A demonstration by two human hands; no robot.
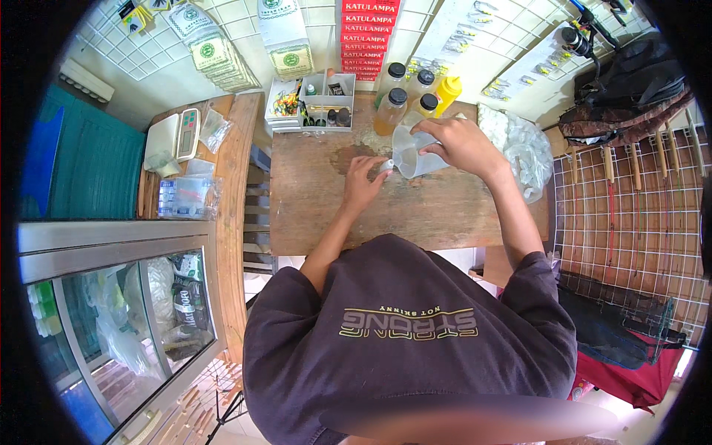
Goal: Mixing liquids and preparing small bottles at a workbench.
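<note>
Over the wooden table (326, 215), my right hand (463, 144) is closed on a translucent plastic jug (424, 162), which lies tilted with its spout side toward the left. My left hand (362, 180) pinches a small whitish bottle (386, 166) between thumb and fingers. The small bottle is right by the jug's spout; whether they touch cannot be made out. Any liquid passing between them is too small to see. Behind the jug stand several bottles with black caps (398, 97), some holding amber liquid, and a yellow squeeze bottle (448, 95).
A grey divided organizer (346, 99) with small bottles and packets stands at the table's back left. Clear plastic bags (528, 159) lie at the right edge. On a side table at left sits a digital scale (172, 137). Glass-doored cabinet (119, 259) lower left; wire racks (630, 215) right.
</note>
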